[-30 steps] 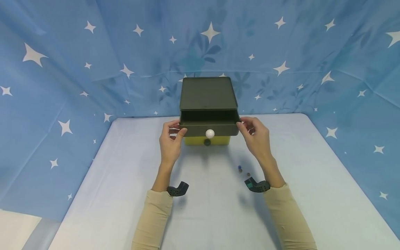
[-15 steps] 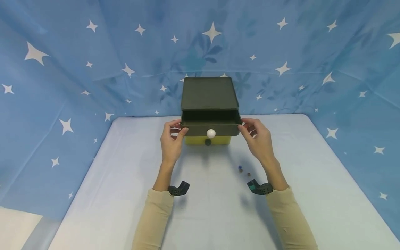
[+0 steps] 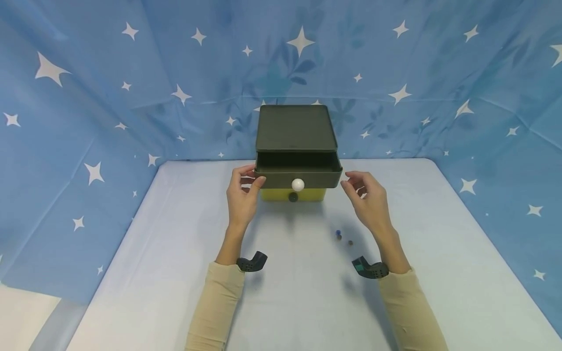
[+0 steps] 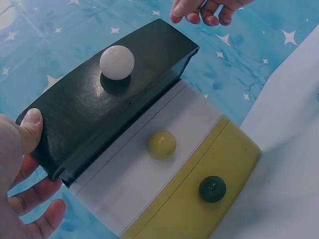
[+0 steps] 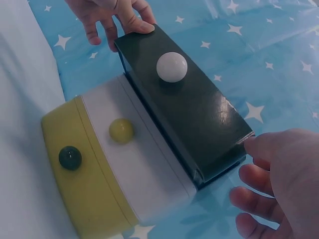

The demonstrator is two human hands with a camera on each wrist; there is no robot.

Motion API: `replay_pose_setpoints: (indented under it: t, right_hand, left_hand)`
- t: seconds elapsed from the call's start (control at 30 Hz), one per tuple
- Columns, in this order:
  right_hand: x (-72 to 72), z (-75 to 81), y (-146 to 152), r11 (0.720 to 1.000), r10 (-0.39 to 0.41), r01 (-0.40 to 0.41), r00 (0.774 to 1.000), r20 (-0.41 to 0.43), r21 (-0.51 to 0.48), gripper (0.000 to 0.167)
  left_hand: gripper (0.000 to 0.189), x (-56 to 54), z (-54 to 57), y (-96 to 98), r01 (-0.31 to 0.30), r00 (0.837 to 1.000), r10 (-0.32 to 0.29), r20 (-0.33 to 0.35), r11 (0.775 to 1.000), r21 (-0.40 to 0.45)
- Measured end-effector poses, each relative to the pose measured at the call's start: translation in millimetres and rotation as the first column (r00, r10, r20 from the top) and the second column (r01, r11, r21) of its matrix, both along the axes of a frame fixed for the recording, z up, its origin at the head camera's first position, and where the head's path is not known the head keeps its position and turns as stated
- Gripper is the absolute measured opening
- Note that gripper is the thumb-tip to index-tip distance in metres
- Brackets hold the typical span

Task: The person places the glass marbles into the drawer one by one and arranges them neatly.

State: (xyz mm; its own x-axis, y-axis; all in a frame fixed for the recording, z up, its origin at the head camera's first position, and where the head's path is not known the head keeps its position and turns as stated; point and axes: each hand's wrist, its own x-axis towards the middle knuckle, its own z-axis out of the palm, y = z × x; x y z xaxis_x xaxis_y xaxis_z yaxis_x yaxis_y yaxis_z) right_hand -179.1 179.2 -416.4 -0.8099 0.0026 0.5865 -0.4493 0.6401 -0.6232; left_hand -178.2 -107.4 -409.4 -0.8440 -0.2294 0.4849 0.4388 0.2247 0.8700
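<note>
A small chest of drawers with a dark green top stands at the back of the table. Its dark green top drawer is pulled out, with a white knob on the front. My left hand holds that drawer's left front corner, thumb on the front and fingers at the side. Just off the right corner, my right hand hovers with loosely bent fingers and nothing in them. Below, the white drawer with a yellow knob and the yellow drawer with a green knob are closed.
Several small beads lie on the white table, a blue bead and a brown bead among them, nearer me than the chest. A blue star-patterned curtain hangs behind and along both sides.
My right hand has let go of the drawer's right corner and moved slightly right. The left hand keeps its hold, and the drawer stays pulled out.
</note>
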Motion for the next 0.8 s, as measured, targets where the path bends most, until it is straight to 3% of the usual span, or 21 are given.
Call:
replay_pose_setpoints:
  t: [0.57, 0.8]
  right_hand:
    - [1.5, -10.1, 9.9, 0.999, -0.006, 0.004, 0.998, 0.055, 0.033, 0.023]
    - [0.2, -14.2, 13.9, 0.998, 0.006, -0.014, 0.991, 0.133, 0.06, 0.023]
  left_hand:
    - [0.039, -1.4, -1.8, 0.0, -0.004, 1.0, 0.004, -0.007, 1.0, 0.001]
    - [0.039, -0.6, -0.9, 1.0, -0.002, 1.0, 0.002, 0.013, 1.0, 0.001]
